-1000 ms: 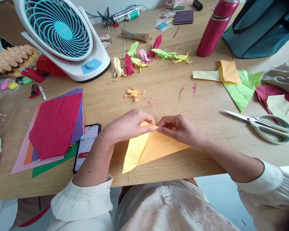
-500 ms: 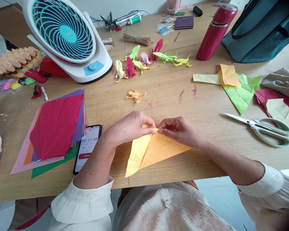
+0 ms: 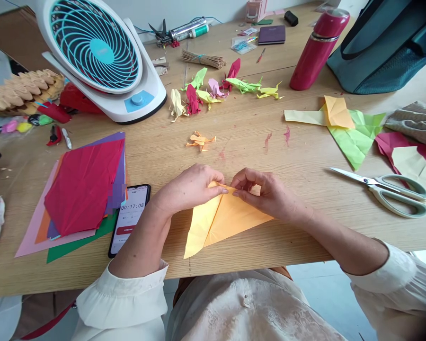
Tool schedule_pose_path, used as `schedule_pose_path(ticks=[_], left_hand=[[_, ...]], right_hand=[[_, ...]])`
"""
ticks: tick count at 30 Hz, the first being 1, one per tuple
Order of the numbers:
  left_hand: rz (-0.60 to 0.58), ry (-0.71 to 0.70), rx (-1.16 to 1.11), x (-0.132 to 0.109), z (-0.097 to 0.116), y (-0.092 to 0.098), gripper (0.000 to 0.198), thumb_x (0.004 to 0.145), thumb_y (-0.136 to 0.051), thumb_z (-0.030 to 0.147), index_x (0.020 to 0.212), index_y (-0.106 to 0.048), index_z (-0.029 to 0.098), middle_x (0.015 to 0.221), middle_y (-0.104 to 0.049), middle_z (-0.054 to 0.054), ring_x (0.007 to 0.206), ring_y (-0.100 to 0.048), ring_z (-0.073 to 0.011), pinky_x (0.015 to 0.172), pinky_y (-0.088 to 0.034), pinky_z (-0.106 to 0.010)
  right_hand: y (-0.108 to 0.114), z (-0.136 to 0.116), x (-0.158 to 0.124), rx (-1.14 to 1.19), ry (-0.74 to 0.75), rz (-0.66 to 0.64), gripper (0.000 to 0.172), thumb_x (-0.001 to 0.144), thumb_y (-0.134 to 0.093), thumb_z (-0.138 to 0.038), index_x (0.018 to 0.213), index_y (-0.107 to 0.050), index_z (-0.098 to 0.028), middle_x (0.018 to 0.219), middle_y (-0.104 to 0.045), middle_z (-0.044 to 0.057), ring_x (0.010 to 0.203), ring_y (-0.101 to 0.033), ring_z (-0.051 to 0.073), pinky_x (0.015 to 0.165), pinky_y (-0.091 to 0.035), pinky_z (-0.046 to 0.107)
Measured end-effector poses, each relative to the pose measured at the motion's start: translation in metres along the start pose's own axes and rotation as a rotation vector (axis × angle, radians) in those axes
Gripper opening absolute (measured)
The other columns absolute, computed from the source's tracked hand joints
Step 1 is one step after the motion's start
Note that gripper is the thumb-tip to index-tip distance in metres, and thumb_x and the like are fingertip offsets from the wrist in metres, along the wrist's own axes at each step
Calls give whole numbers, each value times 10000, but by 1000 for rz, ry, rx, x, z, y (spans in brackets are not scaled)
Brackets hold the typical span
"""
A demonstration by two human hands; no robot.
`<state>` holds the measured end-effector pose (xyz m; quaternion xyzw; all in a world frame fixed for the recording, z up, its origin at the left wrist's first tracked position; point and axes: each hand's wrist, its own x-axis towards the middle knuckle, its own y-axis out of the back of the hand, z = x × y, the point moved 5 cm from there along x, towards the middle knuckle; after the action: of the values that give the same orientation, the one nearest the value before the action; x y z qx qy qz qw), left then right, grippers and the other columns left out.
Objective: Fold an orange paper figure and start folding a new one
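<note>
A folded sheet of orange origami paper (image 3: 230,215) lies over the near part of the table, its lower left point close to the front edge. My left hand (image 3: 195,189) pinches its upper left edge between thumb and fingers. On the upper right edge, my right hand (image 3: 266,192) grips the same paper, thumb in front and fingers bent behind. A diagonal crease runs down from between the thumbs. Just beyond my hands sits a small orange folded paper figure (image 3: 199,140).
Scissors (image 3: 379,187) lie at right, near paper scraps (image 3: 357,132). A phone (image 3: 129,215) and coloured paper sheets (image 3: 85,189) are at left. Behind stand a fan (image 3: 102,61), several folded paper figures (image 3: 243,85), a red bottle (image 3: 315,54) and a teal bag (image 3: 379,57).
My right hand has shifted slightly up, its fingers a little more raised. The paper's right corner has moved left and upward. My left hand stays nearly in place.
</note>
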<state>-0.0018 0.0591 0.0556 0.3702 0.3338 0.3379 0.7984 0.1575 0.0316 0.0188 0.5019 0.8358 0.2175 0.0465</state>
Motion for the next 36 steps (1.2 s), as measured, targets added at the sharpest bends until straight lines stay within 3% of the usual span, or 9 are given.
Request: schedule_pose_path(ticks=[4, 14, 29, 36], left_hand=[[-14, 15, -20, 1, 0, -2, 303, 836, -633, 307, 586, -535, 167, 511, -359, 69, 529, -331, -89, 549, -224, -261], [-66, 36, -122, 2, 1, -8, 288, 824, -630, 377, 635, -636, 159, 560, -352, 61, 539, -321, -86, 526, -217, -250], [-20, -33, -104, 1, 8, -6, 175, 803, -633, 260, 666, -690, 168, 556, -495, 58, 555, -399, -88, 576, -288, -244], [13, -96, -71, -2, 13, -4, 169, 802, -590, 207, 696, -715, 169, 580, -566, 41, 558, -450, -95, 582, -304, -243]], right_hand=[[-1, 1, 1, 10, 30, 4, 66, 902, -619, -195, 963, -644, -203, 877, -678, 7, 751, -602, 130, 701, -483, 263], [-3, -2, 3, 18, 40, -8, 83, 910, -614, -218, 964, -673, -195, 868, -694, 20, 730, -607, 128, 677, -487, 253], [-4, 4, 2, -84, -61, -5, 51, 888, -582, -200, 867, -628, -189, 797, -672, 5, 694, -592, 123, 647, -446, 253], [-2, 5, 4, 60, -117, -15, 98, 866, -638, -270, 919, -630, -188, 842, -686, 25, 714, -604, 136, 646, -472, 258]])
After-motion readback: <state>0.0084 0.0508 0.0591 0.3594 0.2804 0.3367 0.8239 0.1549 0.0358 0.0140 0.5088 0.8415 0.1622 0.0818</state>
